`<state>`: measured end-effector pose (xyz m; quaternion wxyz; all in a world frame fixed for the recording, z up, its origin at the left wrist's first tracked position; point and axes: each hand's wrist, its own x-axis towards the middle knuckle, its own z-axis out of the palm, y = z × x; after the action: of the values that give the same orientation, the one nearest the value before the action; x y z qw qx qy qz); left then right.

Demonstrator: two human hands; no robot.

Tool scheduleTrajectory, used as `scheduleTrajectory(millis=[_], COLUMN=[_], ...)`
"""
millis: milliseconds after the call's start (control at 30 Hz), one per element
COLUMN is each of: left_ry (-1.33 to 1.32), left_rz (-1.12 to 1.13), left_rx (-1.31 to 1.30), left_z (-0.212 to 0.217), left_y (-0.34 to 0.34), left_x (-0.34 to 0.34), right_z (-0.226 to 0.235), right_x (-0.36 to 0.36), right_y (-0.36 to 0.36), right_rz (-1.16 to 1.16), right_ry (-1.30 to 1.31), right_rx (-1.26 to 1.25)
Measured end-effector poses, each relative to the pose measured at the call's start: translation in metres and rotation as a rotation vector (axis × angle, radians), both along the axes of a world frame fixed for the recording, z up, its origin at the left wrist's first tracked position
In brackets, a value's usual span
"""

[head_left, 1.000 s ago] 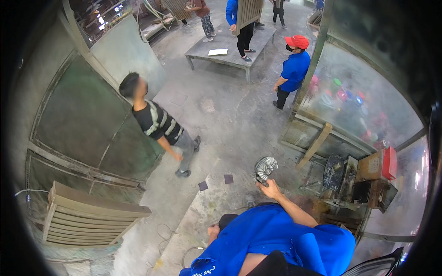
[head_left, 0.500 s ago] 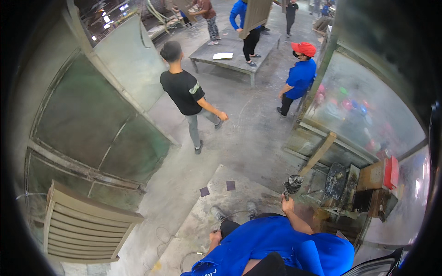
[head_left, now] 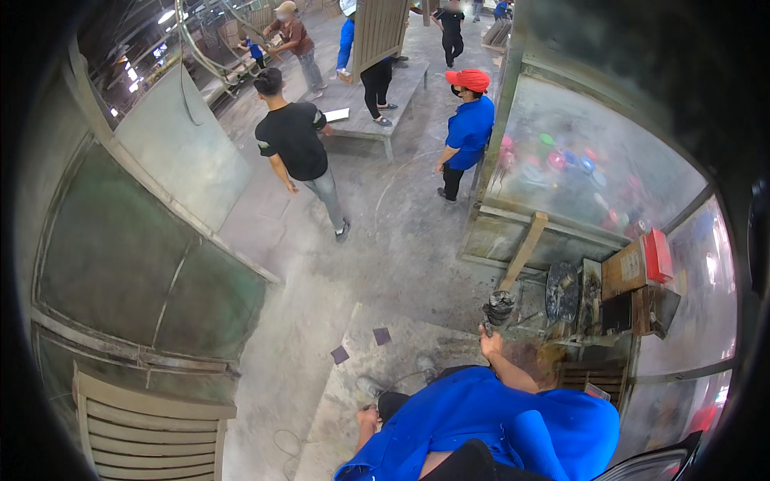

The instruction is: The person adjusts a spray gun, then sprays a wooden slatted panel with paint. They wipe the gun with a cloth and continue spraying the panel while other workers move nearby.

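Observation:
My right hand [head_left: 492, 345], out in front of me at the right, is closed round the handle of a spray gun [head_left: 486, 328]. A dark, glossy, paint-caked cup [head_left: 499, 307] sits at the gun's top. My left hand [head_left: 368, 415] hangs low beside my left leg with its fingers curled; what they hold, if anything, I cannot make out. Part of a thin hose [head_left: 411, 375] shows near my shoes. Two dark square pieces [head_left: 382, 336] lie on the pale floor board [head_left: 345, 393] ahead of my feet.
A slatted brown panel [head_left: 152, 433] stands at the lower left. Beside my right hand are a wooden post [head_left: 523, 250], a dark oval pan [head_left: 561, 293] and a box [head_left: 626, 272]. Ahead, people walk and stand around a low platform [head_left: 361, 144]; one wears a red cap [head_left: 468, 80].
My view has turned to the right, so most things shift left. The person in black has walked on, further away toward the platform. My right hand keeps its grip on the spray gun.

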<state>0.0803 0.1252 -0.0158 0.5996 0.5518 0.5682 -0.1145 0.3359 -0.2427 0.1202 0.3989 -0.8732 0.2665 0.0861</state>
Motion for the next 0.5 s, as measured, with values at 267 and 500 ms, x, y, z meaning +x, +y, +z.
scheduleTrajectory(millis=[267,500], left_ry=[-0.057,-0.061], left_rz=[0.068,0.069], left_rx=[0.000,0.000], left_z=[-0.011,-0.005], left_y=[0.001,-0.001], left_x=[-0.008,-0.008], right_z=[-0.012,-0.048], right_x=[0.004,0.016], right_y=[0.005,-0.002], right_rz=[-0.001,0.033], right_ry=[0.025,0.061], right_rx=[0.046,0.075])
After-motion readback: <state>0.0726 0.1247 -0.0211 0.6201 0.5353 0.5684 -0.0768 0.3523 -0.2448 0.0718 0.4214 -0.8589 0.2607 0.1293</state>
